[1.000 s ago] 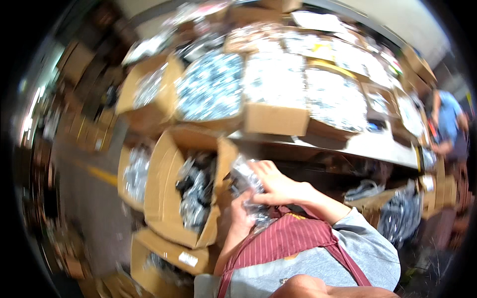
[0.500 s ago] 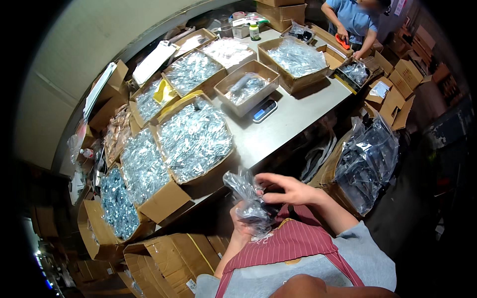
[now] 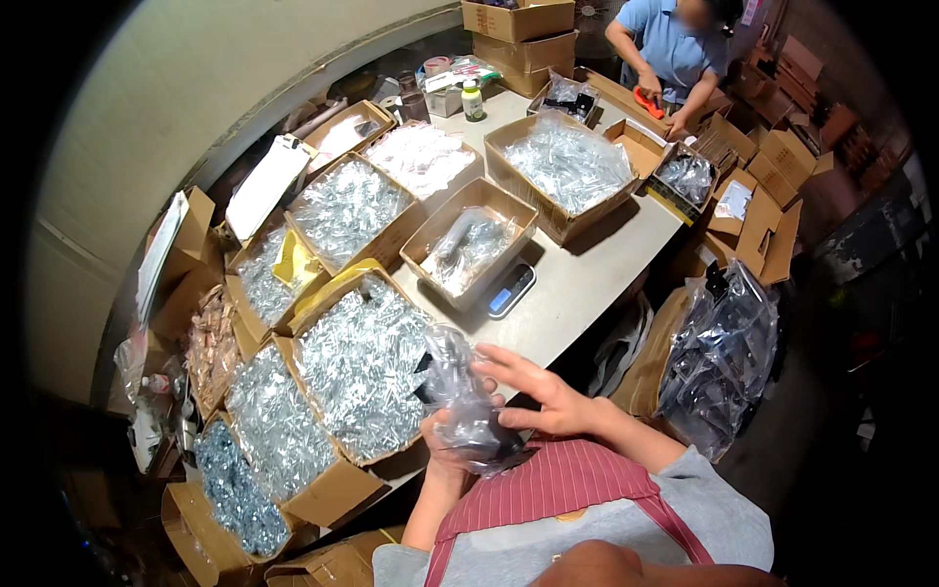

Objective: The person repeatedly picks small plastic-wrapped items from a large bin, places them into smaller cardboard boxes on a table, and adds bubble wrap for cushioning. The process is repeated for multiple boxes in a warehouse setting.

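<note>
A clear plastic bag (image 3: 460, 377) with dark pieces inside stands in front of my apron, at the table's near edge. My left hand (image 3: 452, 442) is wrapped around its lower left side. My right hand (image 3: 543, 393) lies along the bag's right side, fingers stretched out and apart; whether the fingertips press on the plastic is hard to tell. What the dark pieces are cannot be made out through the crinkled film. Just beyond the bag sits a cardboard box of small clear packets (image 3: 357, 367).
Several boxes of shiny packets crowd the table's left side. A small scale (image 3: 512, 291) lies beside an open bin (image 3: 469, 240). On the right, a floor carton holds dark items in plastic (image 3: 719, 362). Across the table, a person in blue (image 3: 670, 54) holds an orange tool (image 3: 648, 102).
The bag has come up and slightly left, now more upright, with my left hand. My right hand's fingers have straightened out. The view has shifted a little.
</note>
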A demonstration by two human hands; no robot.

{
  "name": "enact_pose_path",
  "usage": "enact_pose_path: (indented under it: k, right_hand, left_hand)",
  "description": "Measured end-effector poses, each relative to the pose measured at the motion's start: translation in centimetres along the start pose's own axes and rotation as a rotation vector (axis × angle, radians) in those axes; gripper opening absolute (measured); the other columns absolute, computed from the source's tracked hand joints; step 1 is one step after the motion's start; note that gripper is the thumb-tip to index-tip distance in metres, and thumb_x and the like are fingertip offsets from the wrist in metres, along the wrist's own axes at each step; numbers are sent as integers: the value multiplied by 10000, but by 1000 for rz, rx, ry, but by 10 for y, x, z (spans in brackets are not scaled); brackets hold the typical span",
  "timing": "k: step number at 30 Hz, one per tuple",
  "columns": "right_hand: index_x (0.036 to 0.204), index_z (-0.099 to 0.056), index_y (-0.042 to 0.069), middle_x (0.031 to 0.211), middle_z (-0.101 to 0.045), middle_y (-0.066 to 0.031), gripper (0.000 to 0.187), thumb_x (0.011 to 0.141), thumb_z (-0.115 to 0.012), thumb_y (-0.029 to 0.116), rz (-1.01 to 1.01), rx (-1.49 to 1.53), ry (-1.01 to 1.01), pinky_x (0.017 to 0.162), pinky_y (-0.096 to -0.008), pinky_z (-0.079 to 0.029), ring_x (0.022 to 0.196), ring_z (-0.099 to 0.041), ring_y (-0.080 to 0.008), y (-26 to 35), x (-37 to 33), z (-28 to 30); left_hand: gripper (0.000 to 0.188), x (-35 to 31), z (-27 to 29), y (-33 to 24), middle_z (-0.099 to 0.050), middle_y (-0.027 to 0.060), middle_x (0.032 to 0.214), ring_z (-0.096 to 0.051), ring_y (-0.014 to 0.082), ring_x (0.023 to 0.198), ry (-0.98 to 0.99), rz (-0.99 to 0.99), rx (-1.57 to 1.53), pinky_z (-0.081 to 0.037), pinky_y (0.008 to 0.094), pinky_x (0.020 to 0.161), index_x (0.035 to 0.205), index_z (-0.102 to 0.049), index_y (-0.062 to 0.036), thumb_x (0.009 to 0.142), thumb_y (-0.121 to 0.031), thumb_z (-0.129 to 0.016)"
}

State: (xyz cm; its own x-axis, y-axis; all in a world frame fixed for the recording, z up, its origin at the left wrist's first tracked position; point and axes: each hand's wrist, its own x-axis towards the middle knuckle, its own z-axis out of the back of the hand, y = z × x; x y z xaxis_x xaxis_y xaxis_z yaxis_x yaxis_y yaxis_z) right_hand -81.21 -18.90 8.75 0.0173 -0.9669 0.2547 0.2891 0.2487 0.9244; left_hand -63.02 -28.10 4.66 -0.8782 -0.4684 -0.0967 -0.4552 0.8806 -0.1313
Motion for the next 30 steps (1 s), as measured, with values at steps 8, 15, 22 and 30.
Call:
enact_pose_path:
  k: [8,15,22,30]
  right_hand:
    - [1349,-487,6,1280,-591,-124,448,1020,-484,310,-468,520,-544,945,-338,-473,1084,-610,-198,-70,47,83]
    - [1397,-401,24,1368,-474,-137,630,964,-572,448,-756,485,-521,758,-368,-579,977,-632,-219,-164,69,162]
    - [1443,-306,45,1315,-462,-129,813,891,-645,536,-842,583,-390,575,-346,-581,844,-651,-217,-208,126,183]
    - [1137,-548,47,1125,-573,-109,411,814,-677,267,-887,793,-200,773,-441,-595,1032,-601,-244,-263,132,200]
  left_hand:
    - [606,27,-2,-58,-587,221,1157,-604,353,1112,244,-211,-327,-485,468,1017,1279,-425,81,892,-333,-639]
    - [663,45,-12,-86,-548,163,1323,-501,279,1287,72,-631,2,-209,534,1196,1364,-438,22,824,-264,-697]
    - [473,71,-25,-52,-666,202,1020,-657,331,954,-445,-499,210,-526,428,920,1242,-523,70,811,-107,-605]
    - [414,105,-16,12,-678,83,922,-665,217,848,-459,-505,1208,-552,346,743,1013,-664,-44,690,-217,-856]
